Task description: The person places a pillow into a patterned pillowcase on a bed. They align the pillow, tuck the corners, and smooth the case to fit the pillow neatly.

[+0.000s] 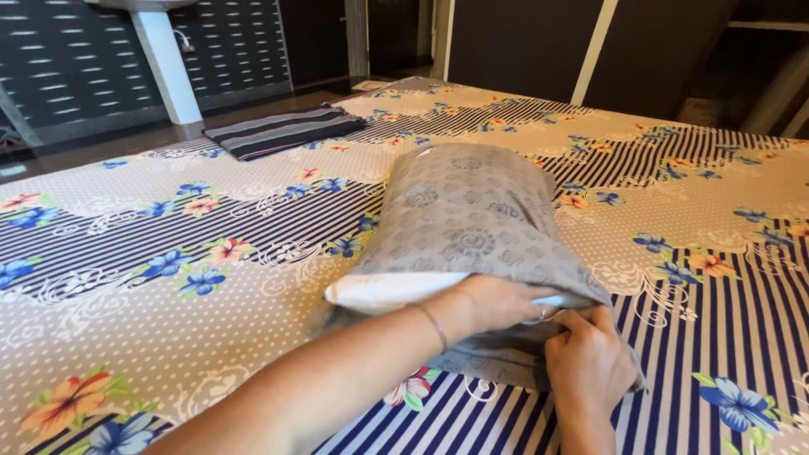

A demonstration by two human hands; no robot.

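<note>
A: Where's the pillow (459, 221)?

B: On the bed (168, 329), lying lengthwise away from the camera, a little right of the middle. It's mostly inside a grey patterned cover (472, 211). The white end of the pillow shows at the near, open end of the cover.

A: And the hands?

B: Both are at that open end. The left hand (497, 302) reaches across from the lower left and lies on the white end, its fingers tucked under the cover's edge, so I can't tell how they are set. There's a thin bangle (433, 327) on that wrist.

A: The right one?

B: The right hand (590, 358) is just beside the left, nearer the camera, fingers closed on the loose lower flap of the cover, gripping the cloth.

A: Anything else on the bed?

B: A floral and striped sheet (716, 253) covers it, and a folded dark striped cloth (282, 131) lies at the far edge, well apart from the pillow.
</note>
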